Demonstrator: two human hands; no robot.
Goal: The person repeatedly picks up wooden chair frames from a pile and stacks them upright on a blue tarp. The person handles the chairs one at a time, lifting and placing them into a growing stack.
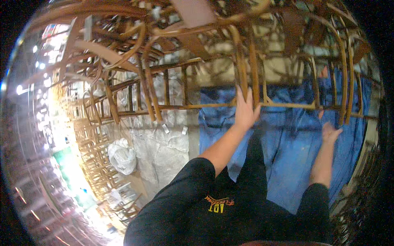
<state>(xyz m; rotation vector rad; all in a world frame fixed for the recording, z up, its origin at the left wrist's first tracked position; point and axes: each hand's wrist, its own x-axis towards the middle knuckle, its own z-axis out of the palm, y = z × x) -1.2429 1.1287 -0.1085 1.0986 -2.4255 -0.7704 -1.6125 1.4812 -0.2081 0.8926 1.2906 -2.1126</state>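
Observation:
A row of wooden chair frames with curved backs and long brown legs stretches in front of me. My left hand (246,110) is at the foot of a wooden chair leg (255,78), its fingers and thumb around the lower end; motion blur softens the grip. Farther right, my right hand (329,132) hovers over a blue tarp (287,151), thumb spread from the fingers, with nothing visible in it. Just above it stand the legs of another chair (344,98), apart from the hand.
More chair frames (98,151) are stacked along the left. A white plastic bag (122,156) rests beside a grey sheet (156,143) on the floor. Tangled chair parts (184,37) fill the far side. Small pinkish shapes near the right-hand chairs are too blurred to name.

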